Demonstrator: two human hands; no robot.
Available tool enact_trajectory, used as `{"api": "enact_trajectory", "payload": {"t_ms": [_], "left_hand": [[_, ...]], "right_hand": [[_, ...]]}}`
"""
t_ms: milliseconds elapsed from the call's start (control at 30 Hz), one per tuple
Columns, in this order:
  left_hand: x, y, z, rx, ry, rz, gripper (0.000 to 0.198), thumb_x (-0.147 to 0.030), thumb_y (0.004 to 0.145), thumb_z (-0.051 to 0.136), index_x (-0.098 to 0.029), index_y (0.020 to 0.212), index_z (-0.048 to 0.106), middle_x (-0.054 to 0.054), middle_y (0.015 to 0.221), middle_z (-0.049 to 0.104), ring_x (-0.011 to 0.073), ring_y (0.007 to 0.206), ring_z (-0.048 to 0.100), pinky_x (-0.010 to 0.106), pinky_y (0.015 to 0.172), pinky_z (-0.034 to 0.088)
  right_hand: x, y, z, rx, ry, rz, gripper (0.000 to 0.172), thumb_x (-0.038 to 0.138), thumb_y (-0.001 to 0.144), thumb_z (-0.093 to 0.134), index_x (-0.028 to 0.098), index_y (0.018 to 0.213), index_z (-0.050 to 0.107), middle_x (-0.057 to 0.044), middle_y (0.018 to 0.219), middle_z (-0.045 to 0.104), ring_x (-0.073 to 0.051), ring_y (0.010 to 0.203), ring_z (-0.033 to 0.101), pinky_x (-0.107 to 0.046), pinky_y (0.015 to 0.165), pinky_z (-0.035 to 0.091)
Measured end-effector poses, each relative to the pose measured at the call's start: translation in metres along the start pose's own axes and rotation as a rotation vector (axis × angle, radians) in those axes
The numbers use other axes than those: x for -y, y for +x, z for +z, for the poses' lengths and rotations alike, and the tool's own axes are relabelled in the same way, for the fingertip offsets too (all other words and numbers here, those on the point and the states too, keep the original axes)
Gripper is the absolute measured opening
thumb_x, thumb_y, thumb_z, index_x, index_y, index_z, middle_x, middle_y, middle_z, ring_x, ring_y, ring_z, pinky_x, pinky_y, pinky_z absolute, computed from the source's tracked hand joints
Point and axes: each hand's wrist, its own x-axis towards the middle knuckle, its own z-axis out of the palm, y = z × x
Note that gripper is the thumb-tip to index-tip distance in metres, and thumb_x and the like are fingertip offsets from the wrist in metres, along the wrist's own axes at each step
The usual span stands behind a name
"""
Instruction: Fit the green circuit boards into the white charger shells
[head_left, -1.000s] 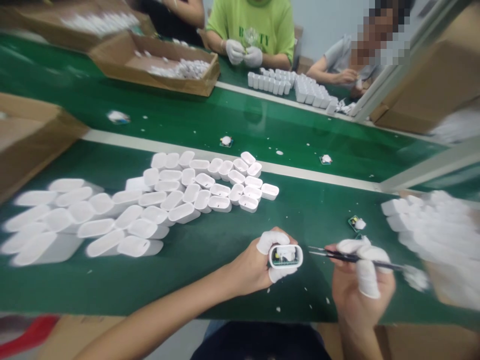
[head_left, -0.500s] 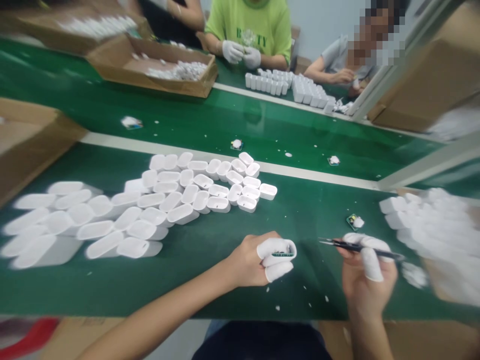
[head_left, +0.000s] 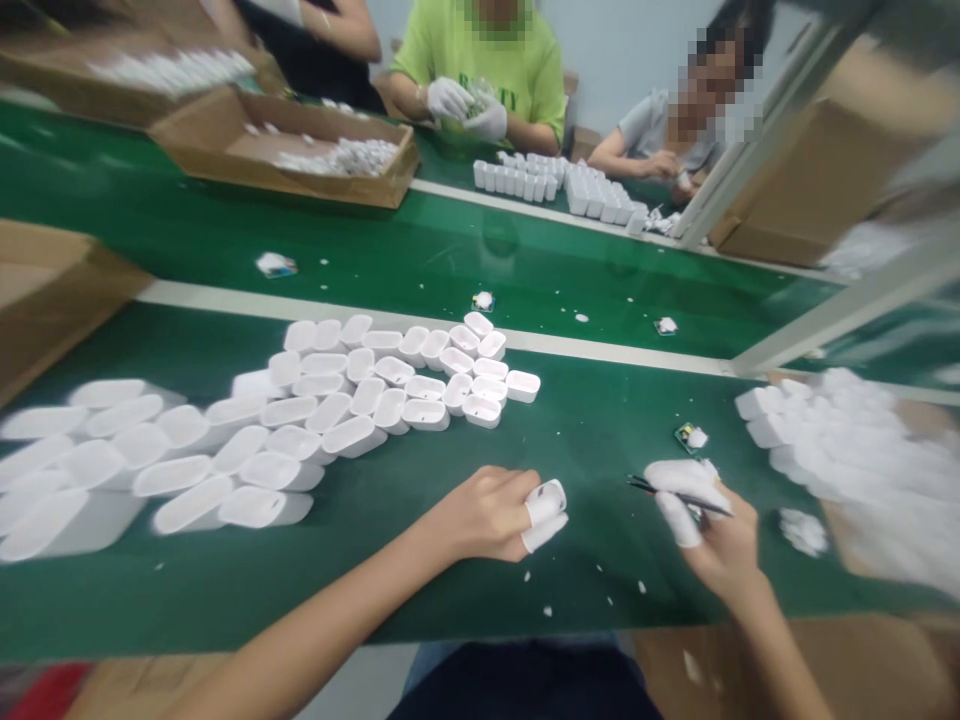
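Note:
My left hand (head_left: pixel 502 515), with white finger covers, is closed over the green table (head_left: pixel 420 590); whether it still grips a white housing is hard to tell, as fingers and white shape blend. In my right hand (head_left: pixel 705 515), fingers wrapped round, are black tweezers (head_left: pixel 675 492) whose tips point left. Just behind that hand lies a circuit board with a white blob (head_left: pixel 691 437). Many open white housings (head_left: pixel 352 435) stand in rows to the left of my left hand.
A pile of white parts (head_left: pixel 847 460) lies at the right, near a small white heap (head_left: pixel 802 532). Circuit boards (head_left: pixel 484 301) rest on the green belt (head_left: pixel 540 270). Cardboard trays (head_left: pixel 67 300) are at the left. People sit across, one wearing green (head_left: pixel 480 60).
The circuit board and white rim seen at my left fingers no longer show clearly there. My right hand has turned, with the tweezers tilted more. The whole view has shifted slightly.

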Motion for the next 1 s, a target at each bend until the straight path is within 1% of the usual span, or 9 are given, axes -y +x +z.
{"api": "enact_trajectory", "payload": {"t_ms": [133, 267, 400, 533, 633, 733, 800, 867, 1000], "left_hand": [[0.004, 0.001, 0.001, -0.014, -0.004, 0.013, 0.011, -0.021, 0.096, 0.059, -0.022, 0.089, 0.066, -0.002, 0.063, 0.061, 0.0117, 0.044, 0.053, 0.025, 0.044, 0.040], [0.004, 0.004, 0.003, -0.090, -0.112, -0.067, 0.010, -0.025, 0.100, 0.060, -0.022, 0.105, 0.067, 0.000, 0.073, 0.071, 0.0118, 0.049, 0.062, 0.022, 0.050, 0.047], [0.005, 0.003, 0.004, -0.069, -0.091, -0.076, 0.013, -0.022, 0.102, 0.056, -0.023, 0.107, 0.068, 0.001, 0.079, 0.075, 0.0130, 0.056, 0.070, 0.020, 0.053, 0.051], [0.005, 0.000, 0.008, -0.048, -0.159, -0.143, 0.011, -0.022, 0.101, 0.059, -0.023, 0.105, 0.069, 0.001, 0.082, 0.077, 0.0128, 0.057, 0.071, 0.020, 0.055, 0.054], [0.009, 0.002, 0.013, -0.005, -0.323, -0.399, 0.019, -0.020, 0.098, 0.061, -0.023, 0.116, 0.067, 0.001, 0.089, 0.080, 0.0146, 0.061, 0.073, 0.023, 0.060, 0.059], [0.020, 0.018, 0.021, 0.069, -0.402, -0.646, 0.035, -0.020, 0.093, 0.063, -0.020, 0.128, 0.061, 0.007, 0.105, 0.082, 0.0237, 0.090, 0.081, 0.037, 0.082, 0.066], [0.034, 0.040, 0.030, 0.114, -0.406, -0.686, 0.044, -0.019, 0.091, 0.065, -0.019, 0.134, 0.059, 0.008, 0.110, 0.082, 0.0270, 0.102, 0.080, 0.044, 0.093, 0.064], [0.054, 0.072, 0.043, 0.148, -0.388, -0.682, 0.048, -0.016, 0.089, 0.067, -0.021, 0.136, 0.058, 0.005, 0.108, 0.082, 0.0250, 0.097, 0.079, 0.043, 0.092, 0.064], [0.108, 0.142, 0.082, 0.263, -0.333, -0.644, 0.036, -0.016, 0.092, 0.074, -0.017, 0.127, 0.067, 0.005, 0.103, 0.080, 0.0224, 0.098, 0.077, 0.040, 0.099, 0.061]], "right_hand": [[-0.006, 0.021, 0.010, 0.438, -0.324, -0.003, 0.032, 0.028, 0.106, 0.044, 0.019, 0.094, 0.072, -0.012, 0.087, 0.077, -0.024, 0.078, 0.074, -0.033, 0.068, 0.057], [-0.012, 0.046, 0.041, 0.703, -0.467, 0.092, 0.022, 0.006, 0.093, 0.054, 0.014, 0.083, 0.071, -0.016, 0.083, 0.075, -0.027, 0.078, 0.072, -0.031, 0.064, 0.052], [-0.016, 0.060, 0.063, 0.884, -0.534, 0.153, 0.018, 0.004, 0.094, 0.057, 0.013, 0.097, 0.072, -0.015, 0.098, 0.076, -0.026, 0.097, 0.073, -0.029, 0.076, 0.056], [-0.053, 0.087, 0.047, 0.854, -0.651, 0.306, 0.020, 0.021, 0.106, 0.060, 0.015, 0.124, 0.067, -0.010, 0.122, 0.072, -0.022, 0.105, 0.072, -0.037, 0.090, 0.060], [-0.113, 0.124, 0.017, 0.729, -0.796, 0.486, 0.039, 0.035, 0.105, 0.066, 0.018, 0.139, 0.061, -0.012, 0.138, 0.065, -0.026, 0.114, 0.070, -0.048, 0.096, 0.061], [-0.178, 0.154, -0.008, 0.691, -0.860, 0.618, 0.040, 0.037, 0.103, 0.069, 0.017, 0.137, 0.063, -0.012, 0.139, 0.065, -0.028, 0.117, 0.069, -0.050, 0.098, 0.061], [-0.210, 0.164, -0.015, 0.706, -0.851, 0.658, 0.037, 0.037, 0.103, 0.069, 0.017, 0.135, 0.064, -0.011, 0.136, 0.067, -0.027, 0.115, 0.070, -0.048, 0.097, 0.062], [-0.232, 0.165, -0.015, 0.722, -0.824, 0.671, 0.036, 0.037, 0.103, 0.069, 0.018, 0.133, 0.065, -0.011, 0.134, 0.068, -0.026, 0.114, 0.070, -0.047, 0.096, 0.062], [-0.255, 0.158, -0.013, 0.696, -0.767, 0.681, 0.036, 0.037, 0.103, 0.070, 0.017, 0.133, 0.065, -0.011, 0.134, 0.068, -0.026, 0.114, 0.070, -0.048, 0.097, 0.062]]}}
